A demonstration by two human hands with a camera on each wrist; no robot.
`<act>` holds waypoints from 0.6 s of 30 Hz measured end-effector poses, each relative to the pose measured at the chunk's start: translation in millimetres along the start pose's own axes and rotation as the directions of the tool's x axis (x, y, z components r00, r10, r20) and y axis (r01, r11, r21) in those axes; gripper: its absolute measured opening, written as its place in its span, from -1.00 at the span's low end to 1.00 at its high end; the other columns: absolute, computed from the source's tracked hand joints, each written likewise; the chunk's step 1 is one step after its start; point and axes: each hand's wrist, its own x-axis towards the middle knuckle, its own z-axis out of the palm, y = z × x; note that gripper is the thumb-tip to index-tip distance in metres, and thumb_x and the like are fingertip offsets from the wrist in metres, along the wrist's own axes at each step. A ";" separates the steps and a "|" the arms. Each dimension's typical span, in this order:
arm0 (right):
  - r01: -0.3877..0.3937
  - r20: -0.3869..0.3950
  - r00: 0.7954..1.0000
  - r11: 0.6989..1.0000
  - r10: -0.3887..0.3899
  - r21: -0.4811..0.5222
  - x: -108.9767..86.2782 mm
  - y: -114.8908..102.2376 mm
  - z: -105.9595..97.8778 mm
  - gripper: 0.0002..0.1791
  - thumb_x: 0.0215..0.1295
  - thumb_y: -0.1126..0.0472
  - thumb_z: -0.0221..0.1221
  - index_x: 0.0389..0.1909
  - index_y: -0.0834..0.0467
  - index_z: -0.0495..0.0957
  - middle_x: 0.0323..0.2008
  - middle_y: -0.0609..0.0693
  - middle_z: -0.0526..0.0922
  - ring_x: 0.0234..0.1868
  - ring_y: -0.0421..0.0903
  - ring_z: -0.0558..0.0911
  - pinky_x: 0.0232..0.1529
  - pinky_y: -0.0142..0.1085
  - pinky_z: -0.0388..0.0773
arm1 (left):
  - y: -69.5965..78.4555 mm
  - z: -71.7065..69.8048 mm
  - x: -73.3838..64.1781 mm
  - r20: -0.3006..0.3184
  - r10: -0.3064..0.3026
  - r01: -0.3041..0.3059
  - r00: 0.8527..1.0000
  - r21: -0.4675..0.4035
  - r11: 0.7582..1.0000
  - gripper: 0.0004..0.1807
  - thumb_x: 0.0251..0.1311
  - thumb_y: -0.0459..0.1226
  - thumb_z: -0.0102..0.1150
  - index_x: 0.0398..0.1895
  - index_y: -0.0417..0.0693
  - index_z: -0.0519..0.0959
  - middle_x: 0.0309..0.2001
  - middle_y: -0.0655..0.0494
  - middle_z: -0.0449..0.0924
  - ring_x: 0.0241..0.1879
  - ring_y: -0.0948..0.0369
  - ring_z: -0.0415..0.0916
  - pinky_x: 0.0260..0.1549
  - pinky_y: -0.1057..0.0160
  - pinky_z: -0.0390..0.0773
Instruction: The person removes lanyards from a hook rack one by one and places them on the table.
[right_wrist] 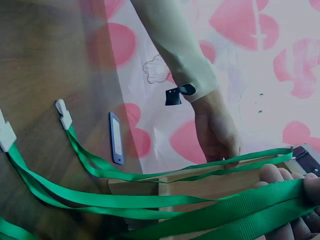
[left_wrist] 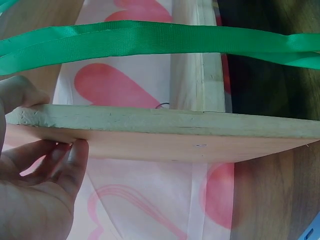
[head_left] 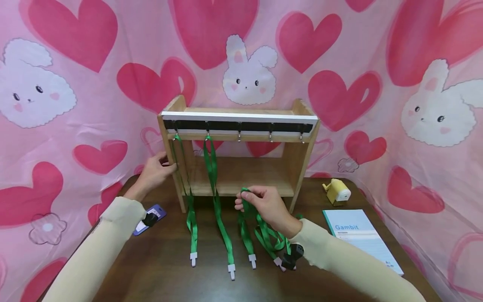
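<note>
Lanyard [head_left: 246, 235], green, hangs lengthwise toward the table [head_left: 158, 270] from my pinching right grip [head_left: 267, 206], below and in front of the bare middle hook [head_left: 239, 134]; my left grip [head_left: 154, 171] holds the wooden shelf's side panel [left_wrist: 150, 121].

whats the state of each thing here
Wooden shelf, standing upright, side gripped by left hand
Leftmost lanyard, hung
Second lanyard, hung
Three right hooks, bare
Third lanyard, pinched in right hand
Other lanyards, bunched on table
Notebook, closed
Yellow sharpener, upright
Blue card holder, lying flat
</note>
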 end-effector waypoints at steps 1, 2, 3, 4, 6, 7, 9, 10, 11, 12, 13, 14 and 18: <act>-0.016 0.011 1.000 1.000 0.016 -0.008 -1.1 1.0 0.0 -0.68 0.44 0.17 0.20 -0.06 0.39 0.67 -0.21 0.20 0.81 -0.23 -0.07 0.83 -0.02 -0.20 0.74 | 0.0 -0.1 -0.2 0.003 -0.003 0.003 1.000 -0.004 1.000 -0.51 0.35 -0.31 0.13 0.31 -0.31 0.43 0.24 -0.38 0.53 0.22 -0.22 0.53 0.15 -0.19 0.59; -0.030 0.024 0.999 0.999 0.030 -0.014 -1.9 2.3 -0.1 -0.67 0.44 0.16 0.20 -0.05 0.38 0.67 -0.19 0.21 0.81 -0.22 -0.05 0.83 -0.02 -0.19 0.74 | 0.1 -0.3 -0.3 0.004 -0.004 0.004 1.000 -0.008 1.000 -0.50 0.35 -0.30 0.13 0.32 -0.30 0.43 0.25 -0.38 0.53 0.23 -0.22 0.52 0.16 -0.21 0.58; -0.043 0.033 0.999 0.999 0.043 -0.023 -2.8 3.6 -0.3 -0.68 0.44 0.16 0.20 -0.05 0.37 0.67 -0.18 0.22 0.81 -0.21 -0.05 0.83 -0.01 -0.18 0.74 | 0.0 -0.6 -0.2 0.007 -0.005 0.005 1.000 -0.011 1.000 -0.49 0.35 -0.30 0.13 0.33 -0.30 0.42 0.26 -0.38 0.52 0.23 -0.23 0.52 0.17 -0.22 0.57; -0.053 0.046 0.997 0.998 0.055 -0.031 -3.6 5.2 -0.4 -0.67 0.44 0.16 0.20 -0.05 0.37 0.67 -0.16 0.25 0.80 -0.21 -0.04 0.83 0.00 -0.18 0.73 | 0.1 -0.8 0.0 0.009 -0.004 0.004 1.000 -0.016 1.000 -0.49 0.36 -0.30 0.13 0.34 -0.30 0.42 0.26 -0.38 0.51 0.24 -0.23 0.51 0.17 -0.22 0.57; -0.081 0.069 0.994 0.996 0.084 -0.040 -5.6 9.1 -0.4 -0.66 0.43 0.15 0.21 -0.04 0.37 0.68 -0.13 0.28 0.79 -0.19 -0.04 0.83 0.03 -0.18 0.72 | 0.4 -1.2 0.2 0.011 -0.006 0.006 1.000 -0.014 1.000 -0.49 0.36 -0.29 0.13 0.34 -0.29 0.42 0.26 -0.38 0.51 0.24 -0.24 0.51 0.17 -0.20 0.58; -0.093 0.079 0.992 0.995 0.097 -0.045 -6.7 11.6 -0.1 -0.66 0.43 0.14 0.21 -0.04 0.36 0.69 -0.13 0.29 0.79 -0.19 -0.04 0.83 0.04 -0.18 0.71 | 0.3 -1.3 0.4 0.010 -0.007 0.007 1.000 -0.010 1.000 -0.49 0.36 -0.29 0.12 0.34 -0.28 0.41 0.25 -0.37 0.52 0.23 -0.23 0.52 0.15 -0.17 0.60; -0.117 0.101 0.988 0.992 0.121 -0.040 -8.8 17.4 0.7 -0.65 0.42 0.13 0.22 -0.05 0.36 0.69 -0.13 0.30 0.79 -0.20 -0.06 0.83 0.04 -0.18 0.71 | 0.0 -0.9 1.0 0.005 0.001 0.000 1.000 -0.022 1.000 -0.49 0.34 -0.31 0.12 0.33 -0.31 0.42 0.23 -0.38 0.53 0.22 -0.22 0.53 0.09 0.02 0.68; -0.130 0.112 0.985 0.991 0.133 -0.034 -10.1 20.5 1.2 -0.65 0.42 0.13 0.22 -0.06 0.36 0.69 -0.14 0.29 0.79 -0.21 -0.06 0.83 0.03 -0.18 0.71 | 0.1 -0.5 1.0 0.000 0.004 -0.004 1.000 -0.025 1.000 -0.50 0.33 -0.32 0.12 0.31 -0.32 0.43 0.22 -0.39 0.54 0.20 -0.21 0.54 0.04 0.15 0.70; -0.144 0.122 0.982 0.989 0.146 -0.021 -11.5 24.0 1.7 -0.65 0.41 0.13 0.23 -0.08 0.37 0.69 -0.15 0.29 0.79 -0.22 -0.07 0.83 0.01 -0.16 0.72 | -0.2 0.0 1.2 -0.003 0.007 -0.007 1.000 -0.030 1.000 -0.51 0.33 -0.33 0.12 0.30 -0.33 0.44 0.21 -0.39 0.55 0.19 -0.21 0.55 -0.02 0.29 0.69; -0.153 0.132 0.979 0.988 0.153 -0.011 -12.8 27.4 2.4 -0.65 0.41 0.13 0.23 -0.09 0.38 0.69 -0.16 0.30 0.79 -0.24 -0.07 0.83 -0.02 -0.15 0.73 | -0.4 0.5 1.2 -0.006 0.011 -0.012 1.000 -0.033 0.999 -0.51 0.32 -0.34 0.11 0.29 -0.35 0.45 0.20 -0.40 0.56 0.19 -0.20 0.55 -0.09 0.42 0.66; -0.157 0.140 0.978 0.988 0.157 -0.006 -14.0 31.3 3.2 -0.66 0.41 0.14 0.23 -0.10 0.38 0.69 -0.19 0.29 0.80 -0.26 -0.08 0.83 -0.05 -0.14 0.74 | -0.5 1.2 1.0 -0.007 0.016 -0.017 1.000 -0.039 0.999 -0.51 0.31 -0.34 0.11 0.28 -0.36 0.45 0.19 -0.41 0.56 0.18 -0.20 0.55 -0.14 0.52 0.60; -0.163 0.150 0.976 0.987 0.160 0.008 -15.1 35.0 4.0 -0.66 0.41 0.15 0.23 -0.10 0.41 0.68 -0.20 0.29 0.80 -0.27 -0.09 0.83 -0.08 -0.13 0.75 | -0.6 1.7 0.9 -0.009 0.020 -0.021 1.000 -0.048 0.999 -0.52 0.31 -0.35 0.10 0.27 -0.38 0.45 0.19 -0.42 0.56 0.18 -0.20 0.55 -0.19 0.59 0.54; -0.176 0.169 0.971 0.984 0.168 0.032 -18.5 49.5 7.6 -0.65 0.41 0.20 0.22 -0.10 0.48 0.65 -0.21 0.30 0.79 -0.31 -0.12 0.82 -0.15 -0.16 0.77 | -0.5 1.7 0.0 -0.009 0.018 -0.018 1.000 -0.038 0.999 -0.52 0.31 -0.34 0.11 0.28 -0.37 0.45 0.19 -0.41 0.56 0.18 -0.19 0.55 -0.22 0.65 0.47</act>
